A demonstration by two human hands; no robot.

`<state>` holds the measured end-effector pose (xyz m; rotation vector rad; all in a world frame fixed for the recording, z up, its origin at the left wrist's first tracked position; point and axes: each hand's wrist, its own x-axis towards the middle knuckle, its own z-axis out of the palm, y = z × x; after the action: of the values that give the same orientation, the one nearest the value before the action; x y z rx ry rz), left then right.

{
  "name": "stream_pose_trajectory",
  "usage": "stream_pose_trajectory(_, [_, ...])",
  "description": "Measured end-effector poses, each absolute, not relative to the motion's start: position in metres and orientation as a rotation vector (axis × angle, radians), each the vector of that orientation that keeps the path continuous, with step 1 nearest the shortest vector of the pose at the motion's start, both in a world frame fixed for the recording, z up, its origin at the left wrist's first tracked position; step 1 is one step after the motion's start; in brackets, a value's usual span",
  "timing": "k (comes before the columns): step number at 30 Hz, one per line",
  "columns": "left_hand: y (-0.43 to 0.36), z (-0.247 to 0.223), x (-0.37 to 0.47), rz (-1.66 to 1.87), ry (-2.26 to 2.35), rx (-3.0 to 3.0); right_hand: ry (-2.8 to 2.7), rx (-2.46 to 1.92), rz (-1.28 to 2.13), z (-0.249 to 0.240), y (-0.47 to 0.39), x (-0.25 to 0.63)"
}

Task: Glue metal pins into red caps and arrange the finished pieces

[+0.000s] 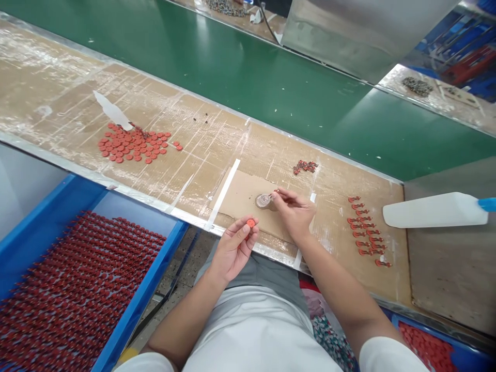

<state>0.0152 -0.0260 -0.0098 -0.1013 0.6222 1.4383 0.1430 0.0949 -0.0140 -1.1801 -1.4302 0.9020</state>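
Note:
My left hand pinches a small round red disc between thumb and fingertips, just over the table's near edge. Ahead and to the right, my right hand has its fingertips closed at the rim of a small round shallow dish. A tiny reddish piece shows at those fingertips, too small to name. Beneath the dish lies a flat cardboard sheet. Beyond the right hand is a little heap of small red-and-dark parts. Further right, several red discs with dark stems lie in rows.
Loose red discs are piled at the left beside a white pointed strip. A blue tray of red parts stands lower left. A white bottle lies at the right. Behind the table runs a green conveyor belt.

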Motion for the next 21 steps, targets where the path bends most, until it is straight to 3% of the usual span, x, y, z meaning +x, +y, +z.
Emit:
stream_pose_trajectory(7, [-0.015,0.007,0.025,1.436,0.641,-0.075,-1.131,-1.154,1.164,0.008,0.080,0.157])
stream_pose_trajectory(21, [-0.013,0.013,0.047,1.479,0.597,-0.001,-1.324,-1.026,1.051,0.027,0.024,0.163])
